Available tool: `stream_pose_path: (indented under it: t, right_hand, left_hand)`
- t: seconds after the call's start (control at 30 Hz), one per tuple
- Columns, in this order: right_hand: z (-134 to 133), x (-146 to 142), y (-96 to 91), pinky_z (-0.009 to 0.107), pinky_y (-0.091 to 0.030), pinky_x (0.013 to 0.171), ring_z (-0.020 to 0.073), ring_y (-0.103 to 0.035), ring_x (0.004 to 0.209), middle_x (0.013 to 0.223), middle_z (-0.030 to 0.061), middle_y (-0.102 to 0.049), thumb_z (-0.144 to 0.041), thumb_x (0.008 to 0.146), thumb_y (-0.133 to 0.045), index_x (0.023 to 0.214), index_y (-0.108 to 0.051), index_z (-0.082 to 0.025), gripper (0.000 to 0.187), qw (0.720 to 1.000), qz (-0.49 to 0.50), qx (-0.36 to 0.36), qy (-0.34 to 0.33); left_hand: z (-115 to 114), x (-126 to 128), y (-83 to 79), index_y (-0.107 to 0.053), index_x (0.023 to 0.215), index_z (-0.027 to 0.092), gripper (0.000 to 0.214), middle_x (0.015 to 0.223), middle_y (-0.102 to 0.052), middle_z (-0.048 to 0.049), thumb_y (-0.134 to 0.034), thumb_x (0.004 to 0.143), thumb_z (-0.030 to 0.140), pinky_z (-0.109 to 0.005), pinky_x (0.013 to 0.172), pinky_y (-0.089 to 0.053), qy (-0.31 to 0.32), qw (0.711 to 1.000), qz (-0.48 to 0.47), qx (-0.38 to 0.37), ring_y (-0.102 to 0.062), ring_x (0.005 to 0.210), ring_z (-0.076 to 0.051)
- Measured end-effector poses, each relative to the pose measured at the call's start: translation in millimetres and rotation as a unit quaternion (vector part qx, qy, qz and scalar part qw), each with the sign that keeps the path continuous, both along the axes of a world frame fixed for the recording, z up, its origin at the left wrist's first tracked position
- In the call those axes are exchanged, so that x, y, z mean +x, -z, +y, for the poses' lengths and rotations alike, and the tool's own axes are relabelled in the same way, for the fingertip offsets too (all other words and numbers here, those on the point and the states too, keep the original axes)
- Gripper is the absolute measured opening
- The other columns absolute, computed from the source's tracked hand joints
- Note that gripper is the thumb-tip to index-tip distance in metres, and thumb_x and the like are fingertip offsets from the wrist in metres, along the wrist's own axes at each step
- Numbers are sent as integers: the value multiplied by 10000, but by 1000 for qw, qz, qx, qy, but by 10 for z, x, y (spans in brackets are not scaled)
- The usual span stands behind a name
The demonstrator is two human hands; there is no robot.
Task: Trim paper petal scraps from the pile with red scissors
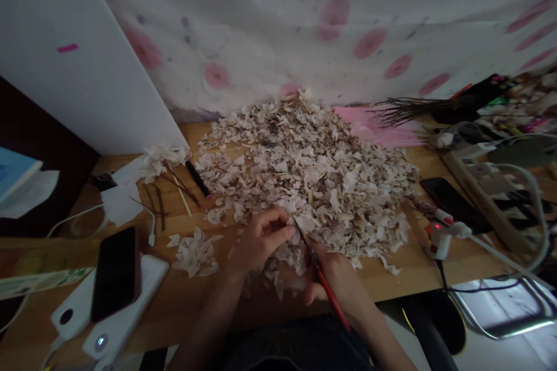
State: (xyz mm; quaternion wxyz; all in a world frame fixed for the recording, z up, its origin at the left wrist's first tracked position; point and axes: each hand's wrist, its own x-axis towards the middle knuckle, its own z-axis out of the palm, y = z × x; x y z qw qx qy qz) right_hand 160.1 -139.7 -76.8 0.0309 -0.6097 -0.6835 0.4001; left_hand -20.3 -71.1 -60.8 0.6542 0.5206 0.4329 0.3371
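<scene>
My left hand (262,243) is closed in a pinch, thumb and forefinger on a small pale petal (295,237) partly hidden by the fingers. In my right hand (333,278) are red-handled scissors (319,275), seen edge-on, their dark narrow blades pointing up and left to the left fingertips. I cannot tell whether the blades are apart. Just beyond both hands spreads a big heap of dry whitish petals (322,168) on the wooden table. A smaller bunch of petals (198,252) lies left of my left hand.
At left are a phone (115,272) on a white power bank (141,287), brown twigs (161,206) and a black pen (198,178). A white glue gun (439,237) with a cable, a dark phone (455,203) and a power strip (483,177) stand at right. Flowered cloth (270,35) hangs behind.
</scene>
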Motion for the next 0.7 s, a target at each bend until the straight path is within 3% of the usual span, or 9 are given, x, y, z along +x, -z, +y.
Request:
stream_pose_path:
  t: [0.23, 0.37, 0.53, 0.6, 0.7]
  right_hand:
    - [14, 8, -44, 353, -490, 678, 356, -711, 762, 779, 128, -720, -625, 703, -742, 1353, -545, -47, 892, 1000, -6, -3, 12]
    - [-9, 24, -35, 337, -496, 678, 343, -713, 768, 778, 81, -730, -577, 560, -842, 1369, -520, -101, 993, 999, 33, -3, 23]
    - [6, 14, -68, 310, -464, 615, 339, -699, 731, 765, 87, -716, -611, 429, -892, 1099, -623, -118, 875, 1000, 3, 1, 22]
    - [22, 4, -77, 307, -450, 600, 338, -693, 717, 754, 100, -712, -613, 450, -892, 1075, -627, -102, 850, 1000, -15, -4, 15]
    - [31, -5, -69, 318, -453, 633, 333, -690, 727, 768, 111, -713, -606, 581, -840, 1184, -608, -76, 835, 1000, -28, -4, 1]
  left_hand:
    - [1, -22, -8, -654, 682, 205, 179, 668, -634, -9, -685, 757, 364, -261, 643, -421, 21, 999, -11, -28, -579, 678, -165]
    - [7, -44, -4, -646, 686, 204, 175, 636, -593, 4, -687, 749, 363, -255, 595, -391, 29, 999, -5, -35, -532, 620, -148]
    - [9, -58, -18, -611, 657, 202, 162, 608, -513, 35, -675, 753, 315, -238, 574, -350, 59, 998, 12, -17, -457, 584, -119]
    - [7, -53, -22, -596, 652, 201, 162, 608, -492, 40, -668, 756, 303, -237, 579, -349, 58, 998, 11, -14, -445, 591, -118]
    - [4, -46, -20, -591, 658, 194, 173, 618, -503, 37, -672, 750, 316, -238, 593, -359, 58, 998, 6, -19, -459, 606, -120]
